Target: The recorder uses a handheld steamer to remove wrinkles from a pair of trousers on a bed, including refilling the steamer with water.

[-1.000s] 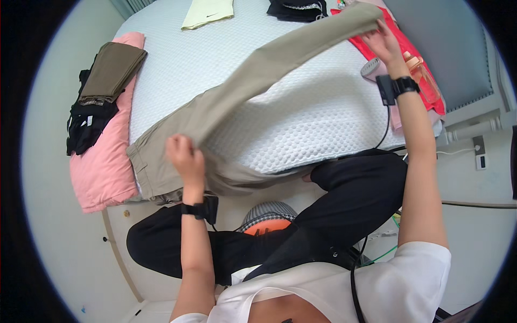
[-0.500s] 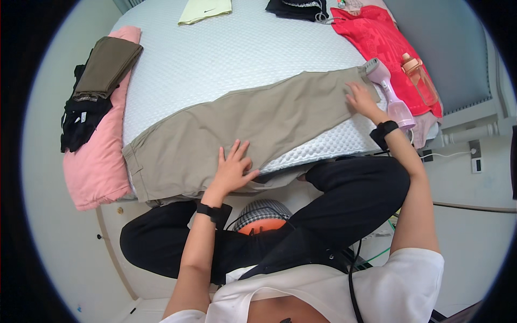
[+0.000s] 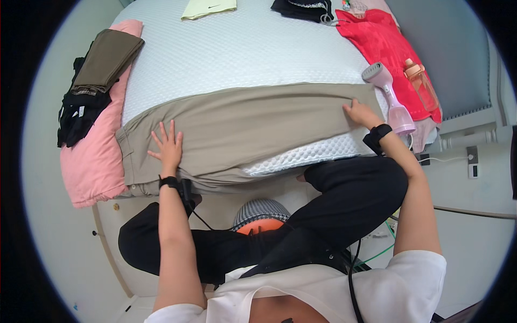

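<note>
A pair of khaki trousers lies stretched sideways across the near part of the bed, waistband at the left and leg end at the right. My left hand rests flat on the cloth near the waistband, fingers spread. At the right, near the leg end, my right hand has its fingers drawn in on the fabric, and a crease runs left from it. Some of the cloth hangs over the bed's near edge. Just right of the leg end lies a pink-and-white handheld garment steamer.
Folded brown trousers and black clothing lie on a pink pillow at the left. A red garment with a peach bottle is at the right. Pale yellow and black folded clothes lie at the far side.
My left hand has moved left toward the waistband. My right hand's fingers have drawn in on the cloth. The trousers lie straighter, their far edge smoother and the right end slightly nearer.
</note>
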`<state>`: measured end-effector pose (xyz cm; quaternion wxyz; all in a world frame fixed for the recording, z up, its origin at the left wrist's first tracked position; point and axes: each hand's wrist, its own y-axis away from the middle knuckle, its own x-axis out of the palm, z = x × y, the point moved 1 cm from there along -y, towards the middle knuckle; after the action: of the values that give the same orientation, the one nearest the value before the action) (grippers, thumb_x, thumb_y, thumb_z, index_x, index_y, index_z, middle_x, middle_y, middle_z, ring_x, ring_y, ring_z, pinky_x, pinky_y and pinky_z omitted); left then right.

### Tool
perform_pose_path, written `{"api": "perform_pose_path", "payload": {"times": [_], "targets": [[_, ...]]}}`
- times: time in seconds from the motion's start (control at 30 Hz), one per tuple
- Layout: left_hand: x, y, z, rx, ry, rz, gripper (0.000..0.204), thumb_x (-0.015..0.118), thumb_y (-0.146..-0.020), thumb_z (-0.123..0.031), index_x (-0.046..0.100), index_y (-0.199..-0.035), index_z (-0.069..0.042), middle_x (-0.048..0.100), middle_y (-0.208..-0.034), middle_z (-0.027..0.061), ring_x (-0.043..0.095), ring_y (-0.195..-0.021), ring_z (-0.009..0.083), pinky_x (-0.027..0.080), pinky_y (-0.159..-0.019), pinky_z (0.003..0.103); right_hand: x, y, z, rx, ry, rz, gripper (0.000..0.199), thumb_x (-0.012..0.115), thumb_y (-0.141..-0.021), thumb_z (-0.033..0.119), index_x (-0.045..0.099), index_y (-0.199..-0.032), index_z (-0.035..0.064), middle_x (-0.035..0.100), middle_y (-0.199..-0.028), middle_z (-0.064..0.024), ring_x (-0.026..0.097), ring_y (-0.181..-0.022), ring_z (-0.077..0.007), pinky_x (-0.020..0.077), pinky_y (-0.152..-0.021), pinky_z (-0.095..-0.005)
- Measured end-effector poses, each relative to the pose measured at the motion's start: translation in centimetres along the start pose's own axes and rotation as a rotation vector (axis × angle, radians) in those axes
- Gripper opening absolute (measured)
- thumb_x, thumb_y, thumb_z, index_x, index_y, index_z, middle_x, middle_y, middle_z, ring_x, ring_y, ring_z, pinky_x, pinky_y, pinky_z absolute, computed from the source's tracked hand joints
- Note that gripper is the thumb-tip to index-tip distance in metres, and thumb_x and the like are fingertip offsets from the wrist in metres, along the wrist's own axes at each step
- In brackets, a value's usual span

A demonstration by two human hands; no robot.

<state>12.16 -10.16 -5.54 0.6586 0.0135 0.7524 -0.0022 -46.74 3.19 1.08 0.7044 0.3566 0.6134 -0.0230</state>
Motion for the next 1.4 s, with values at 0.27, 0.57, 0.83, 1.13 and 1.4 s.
{"api": "perform_pose_path", "payload": {"times": [0.27, 0.57, 0.83, 1.13, 1.4], "targets": [[-2.0, -0.1, -3.6, 0.001, -0.105, -0.032, 0.054, 0.039, -0.091, -0.051, 0.028, -0.142, -0.035, 0.011, -0.153, 0.0041, 0.006, -0.140, 0.0340, 0.006, -0.097, 0.074, 2.1, -0.6, 2.1, -0.482, 0.019, -0.542, 0.048, 0.041, -0.093, 0.042, 0.037, -0.136, 0.0211, 0.031, -0.143, -0.0175, 0.032, -0.129, -0.0386, 0.0303, -0.101, -0.0555], [-0.5, 0.7, -6.3, 0.062, -0.019, 0.051, 0.059, 0.032, -0.091, -0.056, 0.023, -0.144, -0.032, 0.006, -0.154, 0.0025, 0.000, -0.141, 0.0323, 0.000, -0.097, 0.074, 3.3, -0.4, 0.4, -0.413, 0.150, -0.400, 0.061, 0.038, -0.092, 0.053, 0.021, -0.144, 0.0277, 0.016, -0.152, -0.0035, 0.012, -0.139, -0.0326, 0.0139, -0.101, -0.0676], [-3.7, 2.6, -11.8, 0.036, -0.183, 0.145, 0.063, 0.032, -0.091, -0.057, 0.019, -0.146, -0.028, 0.003, -0.154, 0.0051, -0.001, -0.141, 0.0331, 0.002, -0.096, 0.075, 1.1, 0.2, 12.2, -0.914, 0.293, -0.541, 0.065, 0.039, -0.091, 0.050, 0.023, -0.144, 0.0144, 0.017, -0.150, -0.0133, 0.015, -0.139, -0.0318, 0.0134, -0.106, -0.0610], [0.0, 5.8, -14.9, 0.049, -0.049, 0.004, 0.064, 0.032, -0.091, -0.057, 0.021, -0.145, -0.027, 0.004, -0.154, 0.0055, -0.001, -0.140, 0.0340, 0.006, -0.095, 0.076, 5.2, 1.9, 18.8, -1.210, 0.187, -0.474, 0.064, 0.036, -0.093, 0.051, 0.025, -0.143, 0.0140, 0.019, -0.150, -0.0128, 0.015, -0.139, -0.0314, 0.0127, -0.110, -0.0528], [0.8, 6.0, -14.8, 0.038, -0.024, -0.060, 0.063, 0.035, -0.090, -0.056, 0.022, -0.145, -0.028, 0.006, -0.154, 0.0054, 0.001, -0.141, 0.0329, 0.007, -0.094, 0.076, 4.5, -0.6, 12.9, -0.978, 0.091, -0.557, 0.063, 0.041, -0.093, 0.043, 0.026, -0.142, 0.0079, 0.022, -0.149, -0.0129, 0.018, -0.138, -0.0296, 0.0132, -0.111, -0.0460]]}}
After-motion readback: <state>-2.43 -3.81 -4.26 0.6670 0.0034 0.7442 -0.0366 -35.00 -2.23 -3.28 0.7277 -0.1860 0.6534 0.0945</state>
